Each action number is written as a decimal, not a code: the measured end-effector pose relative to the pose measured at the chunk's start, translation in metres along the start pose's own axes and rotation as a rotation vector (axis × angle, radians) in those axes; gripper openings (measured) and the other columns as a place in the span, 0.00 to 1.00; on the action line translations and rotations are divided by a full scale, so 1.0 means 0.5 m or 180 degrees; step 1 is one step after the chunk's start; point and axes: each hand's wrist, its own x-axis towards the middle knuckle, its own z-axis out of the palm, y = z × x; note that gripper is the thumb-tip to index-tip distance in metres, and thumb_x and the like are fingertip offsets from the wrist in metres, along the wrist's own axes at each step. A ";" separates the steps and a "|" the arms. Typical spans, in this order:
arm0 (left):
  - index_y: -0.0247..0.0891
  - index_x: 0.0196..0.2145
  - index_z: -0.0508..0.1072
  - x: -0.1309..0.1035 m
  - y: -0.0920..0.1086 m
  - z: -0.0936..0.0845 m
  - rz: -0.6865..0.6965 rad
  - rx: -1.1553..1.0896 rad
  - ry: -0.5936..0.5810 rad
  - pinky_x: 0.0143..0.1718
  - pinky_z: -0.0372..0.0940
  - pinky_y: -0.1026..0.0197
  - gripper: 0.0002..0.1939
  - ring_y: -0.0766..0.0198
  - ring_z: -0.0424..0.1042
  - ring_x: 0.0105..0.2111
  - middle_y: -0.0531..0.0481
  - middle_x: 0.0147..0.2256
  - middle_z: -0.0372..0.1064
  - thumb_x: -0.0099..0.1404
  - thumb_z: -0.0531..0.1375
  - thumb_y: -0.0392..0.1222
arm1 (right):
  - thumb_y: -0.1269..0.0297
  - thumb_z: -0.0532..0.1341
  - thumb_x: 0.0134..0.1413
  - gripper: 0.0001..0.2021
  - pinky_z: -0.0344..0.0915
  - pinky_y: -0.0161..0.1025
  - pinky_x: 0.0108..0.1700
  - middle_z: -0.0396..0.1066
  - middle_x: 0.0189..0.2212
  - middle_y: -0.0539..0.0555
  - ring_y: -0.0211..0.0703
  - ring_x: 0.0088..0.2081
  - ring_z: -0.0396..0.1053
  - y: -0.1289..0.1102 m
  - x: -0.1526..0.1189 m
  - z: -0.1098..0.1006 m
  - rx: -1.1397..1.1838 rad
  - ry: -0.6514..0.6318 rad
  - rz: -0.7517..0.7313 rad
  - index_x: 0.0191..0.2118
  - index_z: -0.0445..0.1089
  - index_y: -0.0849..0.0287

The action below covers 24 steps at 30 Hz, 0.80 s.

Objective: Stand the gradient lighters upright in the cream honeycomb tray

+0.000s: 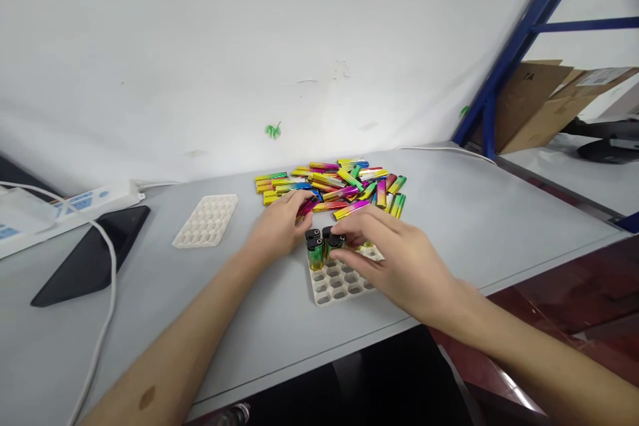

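Note:
A white tray with rows of holes (339,289) lies on the table in front of me. Several green-and-yellow lighters with black tops (315,254) stand upright in its left end. With thumb and fingers, my right hand (399,256) grips a lighter (337,240) by its black top, over the tray; its lower part is partly hidden. My left hand (280,223) is at the near edge of a heap of shiny multicoloured lighters (339,192). Its fingers are closed around a magenta lighter (307,207), mostly covered by the hand.
Left of the heap lies a second white tray (207,221). Farther left are a black phone-like slab (94,256), a white cable (110,293) and a power strip (100,200). A white wall stands behind; a blue metal frame (514,46) and cardboard boxes (544,103) are at right.

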 end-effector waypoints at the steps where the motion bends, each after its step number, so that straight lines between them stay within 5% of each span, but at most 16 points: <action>1: 0.41 0.55 0.69 0.000 -0.001 0.001 -0.0006 0.0007 0.0002 0.51 0.68 0.48 0.18 0.49 0.73 0.52 0.42 0.53 0.73 0.69 0.54 0.43 | 0.69 0.66 0.60 0.09 0.74 0.39 0.35 0.76 0.39 0.54 0.42 0.34 0.76 0.002 -0.005 0.008 -0.0095 -0.0073 -0.0003 0.46 0.72 0.55; 6: 0.41 0.56 0.69 -0.001 -0.004 0.003 0.0031 0.0059 0.0043 0.50 0.69 0.50 0.18 0.51 0.74 0.51 0.43 0.53 0.73 0.70 0.54 0.43 | 0.67 0.61 0.66 0.09 0.72 0.38 0.29 0.76 0.39 0.56 0.42 0.32 0.75 0.003 -0.021 0.028 -0.0552 -0.0272 -0.0087 0.50 0.72 0.58; 11: 0.42 0.54 0.70 -0.001 -0.001 0.004 0.0065 0.0040 0.0042 0.49 0.70 0.51 0.16 0.52 0.75 0.50 0.44 0.53 0.74 0.70 0.56 0.43 | 0.62 0.58 0.68 0.11 0.64 0.39 0.24 0.76 0.35 0.57 0.40 0.26 0.71 -0.003 -0.024 0.026 -0.1317 0.0095 -0.0325 0.48 0.77 0.57; 18: 0.43 0.49 0.72 0.004 0.003 0.005 -0.0061 -0.0523 0.0183 0.44 0.70 0.56 0.12 0.58 0.77 0.41 0.50 0.44 0.79 0.69 0.61 0.43 | 0.63 0.58 0.66 0.11 0.65 0.40 0.35 0.75 0.30 0.54 0.43 0.31 0.71 0.050 0.071 -0.017 -0.0648 0.0470 0.0129 0.35 0.77 0.56; 20: 0.45 0.49 0.72 0.003 0.007 0.001 -0.0154 -0.0636 0.0253 0.41 0.70 0.57 0.12 0.60 0.78 0.38 0.53 0.41 0.80 0.68 0.62 0.45 | 0.60 0.59 0.66 0.11 0.64 0.41 0.36 0.76 0.31 0.54 0.42 0.31 0.70 0.087 0.114 -0.022 -0.0277 0.0241 0.0474 0.36 0.77 0.57; 24: 0.45 0.48 0.71 0.002 0.014 -0.006 -0.0377 -0.0741 0.0322 0.42 0.69 0.57 0.13 0.61 0.78 0.34 0.55 0.37 0.81 0.67 0.64 0.48 | 0.53 0.66 0.58 0.14 0.65 0.40 0.37 0.77 0.34 0.52 0.44 0.35 0.72 0.154 0.165 0.002 0.0728 -0.1049 0.0579 0.44 0.78 0.56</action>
